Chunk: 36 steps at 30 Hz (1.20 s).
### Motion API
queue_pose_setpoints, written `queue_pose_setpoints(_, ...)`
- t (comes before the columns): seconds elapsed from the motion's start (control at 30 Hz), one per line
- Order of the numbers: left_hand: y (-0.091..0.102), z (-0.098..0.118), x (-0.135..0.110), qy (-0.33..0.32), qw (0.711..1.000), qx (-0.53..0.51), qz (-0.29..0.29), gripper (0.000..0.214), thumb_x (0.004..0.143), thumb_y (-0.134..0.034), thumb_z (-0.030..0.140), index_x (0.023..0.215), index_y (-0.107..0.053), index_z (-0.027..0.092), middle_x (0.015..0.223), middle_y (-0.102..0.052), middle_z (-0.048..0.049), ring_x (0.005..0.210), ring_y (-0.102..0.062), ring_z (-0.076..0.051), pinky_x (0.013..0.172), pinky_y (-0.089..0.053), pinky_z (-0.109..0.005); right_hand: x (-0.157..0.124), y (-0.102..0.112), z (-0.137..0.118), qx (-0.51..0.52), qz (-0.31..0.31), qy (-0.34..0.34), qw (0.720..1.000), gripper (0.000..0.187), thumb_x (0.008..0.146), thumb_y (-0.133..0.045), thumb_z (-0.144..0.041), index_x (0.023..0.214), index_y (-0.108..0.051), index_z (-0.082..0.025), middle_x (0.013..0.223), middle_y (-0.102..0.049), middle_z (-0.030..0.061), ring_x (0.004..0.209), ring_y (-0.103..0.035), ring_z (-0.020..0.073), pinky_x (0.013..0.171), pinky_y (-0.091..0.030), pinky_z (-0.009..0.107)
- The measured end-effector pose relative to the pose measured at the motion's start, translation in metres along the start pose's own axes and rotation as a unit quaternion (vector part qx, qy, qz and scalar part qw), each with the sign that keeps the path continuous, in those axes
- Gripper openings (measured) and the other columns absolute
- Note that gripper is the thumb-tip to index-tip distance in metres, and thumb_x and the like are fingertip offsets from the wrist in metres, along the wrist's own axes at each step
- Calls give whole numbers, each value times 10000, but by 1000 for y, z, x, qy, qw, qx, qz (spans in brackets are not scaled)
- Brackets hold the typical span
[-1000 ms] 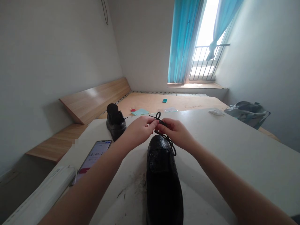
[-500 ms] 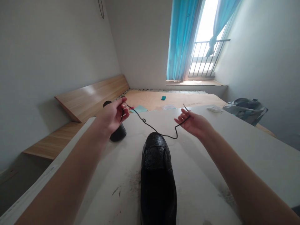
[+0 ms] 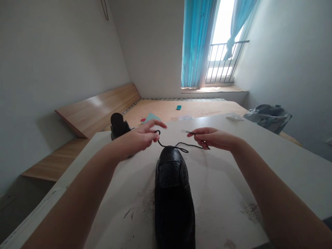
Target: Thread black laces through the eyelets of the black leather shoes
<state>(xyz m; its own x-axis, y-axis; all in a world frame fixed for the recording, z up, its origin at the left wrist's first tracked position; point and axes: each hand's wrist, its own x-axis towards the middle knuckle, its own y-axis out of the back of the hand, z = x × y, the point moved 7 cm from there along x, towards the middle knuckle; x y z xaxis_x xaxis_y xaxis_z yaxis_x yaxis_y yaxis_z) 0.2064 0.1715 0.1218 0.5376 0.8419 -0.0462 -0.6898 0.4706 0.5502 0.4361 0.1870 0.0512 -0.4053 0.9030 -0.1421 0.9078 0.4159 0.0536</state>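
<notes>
A black leather shoe (image 3: 172, 197) lies lengthwise on the white table, its far end just below my hands. A thin black shoelace (image 3: 178, 146) crosses close above that end, and I cannot tell whether it touches the leather. My left hand (image 3: 137, 136) pinches the lace near a small loop (image 3: 157, 132), with two fingers stretched out above it. My right hand (image 3: 214, 138) holds the other stretch of lace between its fingers, and the lace's tip (image 3: 188, 131) pokes out to the left.
A second black shoe (image 3: 118, 125) stands behind my left hand at the table's far left. Beyond the white table (image 3: 228, 176) lie a wooden bed platform (image 3: 181, 109), a pale blue paper (image 3: 151, 118) and a teal card (image 3: 178, 107). A grey bag (image 3: 268, 117) sits at right.
My hands were together a second ago, then spread wide with the lace stretched between them. They have now come partly back together, and a small loop shows at my left hand.
</notes>
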Motion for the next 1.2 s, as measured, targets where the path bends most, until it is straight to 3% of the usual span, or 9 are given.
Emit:
queue_pose_setpoints(0.07, -38, 9, -5, -37, 980, 151, -121, 267, 855, -469, 362, 976, -677, 247, 887, -618, -11, 753, -543, -135, 660, -417, -251, -3, -28, 2, -68, -129, -29, 989, 328, 856, -632, -396, 1032, -651, -120, 589, -463, -49, 504, -383, 63, 470, -270, 214)
queue_pose_setpoints(0.1, -51, 10, -7, -40, 969, 199, -140, 282, 859, -466, 379, 984, -688, 259, 955, -638, -15, 842, -567, -161, 735, -432, -273, -5, -37, 3, -87, -167, -34, 982, 354, 878, -591, -444, 996, -653, -116, 560, -412, -67, 484, -326, 53, 460, -234, 211)
queue_pose_setpoints(0.2, -67, 15, -7, -56, 952, 287, -96, 300, 856, -463, 397, 952, -695, 233, 999, -659, -45, 911, -585, -206, 788, -431, -311, -6, -47, 3, -100, -195, -37, 975, 394, 878, -578, -484, 905, -665, -100, 527, -302, -96, 470, -227, 42, 451, -170, 208)
queue_pose_setpoints(0.27, -73, 14, -4, -55, 947, 306, -78, 355, 883, -402, 402, 877, -697, 205, 957, -675, -67, 893, -595, -220, 776, -429, -323, -7, -53, 3, -130, -201, -37, 970, 331, 872, -600, -431, 890, -664, -106, 525, -325, -95, 468, -261, 39, 459, -193, 202)
queue_pose_setpoints(0.43, -73, 3, 1, -11, 957, 274, -91, 460, 875, -374, 511, 803, -690, 185, 790, -688, -57, 725, -602, -199, 670, -413, -301, -9, -64, 2, -189, -201, -59, 959, 212, 874, -566, -336, 789, -579, -142, 637, -536, -29, 532, -459, 61, 508, -315, 205)
queue_pose_setpoints(0.57, -73, 0, 0, -15, 955, 272, -122, 364, 792, -506, 480, 902, -706, 196, 785, -678, -33, 747, -600, -188, 668, -416, -273, -10, -64, 2, -208, -186, -65, 958, 162, 872, -541, -294, 938, -600, -158, 696, -503, -40, 534, -411, 54, 501, -301, 206)
queue_pose_setpoints(0.67, -73, -5, 1, 1, 951, 276, -140, 355, 783, -509, 446, 959, -698, 202, 803, -671, -22, 749, -592, -177, 669, -421, -262, -11, -67, 3, -245, -218, -47, 943, 269, 835, -591, -280, 1078, -609, -166, 701, -462, -49, 574, -392, 64, 533, -317, 213)
queue_pose_setpoints(0.87, -72, -6, 2, 10, 952, 266, -149, 371, 787, -504, 450, 979, -695, 196, 812, -671, -23, 740, -587, -173, 649, -424, -256, -9, -69, 1, -314, -207, -21, 926, 196, 834, -602, -326, 845, -623, -131, 700, -474, -30, 642, -390, 84, 601, -336, 233)
queue_pose_setpoints(1.2, -73, -3, 1, 11, 956, 257, -139, 375, 812, -456, 432, 972, -703, 199, 883, -699, -37, 777, -607, -184, 655, -427, -259, -16, -72, 0, -378, -213, -55, 899, 287, 879, -500, -352, 880, -726, -175, 637, -426, -28, 582, -351, 92, 551, -295, 238)
